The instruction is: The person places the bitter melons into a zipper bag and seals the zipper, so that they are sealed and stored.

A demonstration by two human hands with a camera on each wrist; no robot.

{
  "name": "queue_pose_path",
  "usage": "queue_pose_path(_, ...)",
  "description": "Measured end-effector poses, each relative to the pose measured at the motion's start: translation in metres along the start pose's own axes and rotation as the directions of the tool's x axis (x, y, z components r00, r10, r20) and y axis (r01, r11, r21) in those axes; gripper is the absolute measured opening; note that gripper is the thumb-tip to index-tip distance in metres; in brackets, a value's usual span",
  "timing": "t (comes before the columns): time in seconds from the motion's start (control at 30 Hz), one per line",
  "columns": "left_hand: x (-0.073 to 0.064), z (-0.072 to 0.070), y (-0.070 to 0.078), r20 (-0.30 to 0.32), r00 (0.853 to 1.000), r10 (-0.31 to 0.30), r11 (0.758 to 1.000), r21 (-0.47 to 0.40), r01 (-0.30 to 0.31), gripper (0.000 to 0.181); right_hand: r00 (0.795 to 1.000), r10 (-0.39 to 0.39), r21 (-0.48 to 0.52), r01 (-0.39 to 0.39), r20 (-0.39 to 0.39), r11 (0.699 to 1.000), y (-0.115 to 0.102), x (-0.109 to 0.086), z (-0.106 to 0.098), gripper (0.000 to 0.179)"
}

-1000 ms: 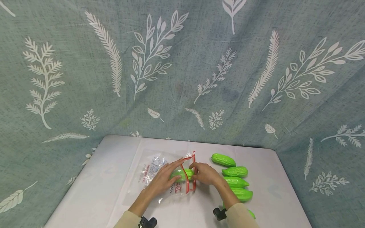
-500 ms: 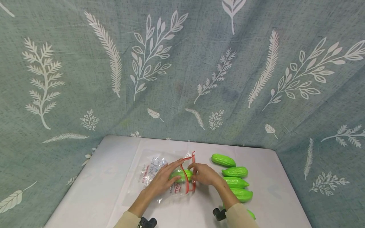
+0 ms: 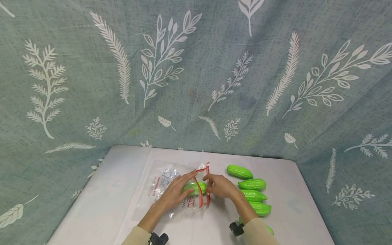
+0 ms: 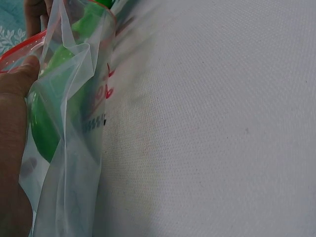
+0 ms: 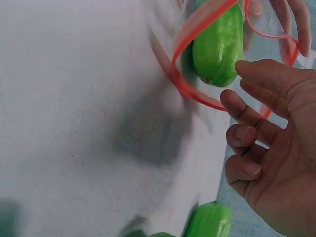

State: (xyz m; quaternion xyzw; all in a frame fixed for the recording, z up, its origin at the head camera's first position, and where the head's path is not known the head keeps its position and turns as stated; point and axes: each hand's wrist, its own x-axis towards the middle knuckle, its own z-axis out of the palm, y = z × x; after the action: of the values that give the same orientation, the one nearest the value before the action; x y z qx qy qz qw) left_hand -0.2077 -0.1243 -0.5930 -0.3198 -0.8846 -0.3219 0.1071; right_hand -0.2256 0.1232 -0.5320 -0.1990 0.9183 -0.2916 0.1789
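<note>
A clear zip bag [image 3: 166, 182] with a red-edged mouth and printed markings lies on the table, its mouth standing open to the right. Inside the mouth sits a glossy green bitter melon [image 5: 217, 47], seen through the plastic in the left wrist view. My left hand [image 3: 175, 190] holds the bag near its mouth, thumb and fingers on either side of the bitter melon through the film. At the mouth is my right hand [image 3: 221, 186]. In the right wrist view its thumb touches the bitter melon's near end, while the other fingers are loosely bent and hold nothing.
More green bitter melons [image 3: 253, 184] lie in a column on the right of the white table [image 3: 122, 170]; the right forearm partly hides the nearest. A patterned grey-green cloth [image 3: 196, 85] hangs behind and beside the table.
The bitter melon has slid slightly left, deeper into the bag, over the last second. The left hand has hardly moved; the right hand stays at the mouth.
</note>
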Motion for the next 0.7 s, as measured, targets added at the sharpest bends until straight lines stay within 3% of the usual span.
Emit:
queue_pose_path(0.33, -0.001, -0.001, 0.001, -0.024, 0.999, 0.024, 1.000, 0.018, -0.023, 0.073, 0.998, -0.048, -0.053, 0.046, -0.042, 0.998, 0.005, -0.004, -0.013, 0.035)
queue_pose_path(0.7, 0.001, 0.000, 0.004, -0.015, 1.000, 0.026, 1.000, 0.002, -0.026, 0.071, 0.997, -0.038, -0.039, 0.035, -0.069, 0.999, 0.015, -0.012, -0.035, 0.037)
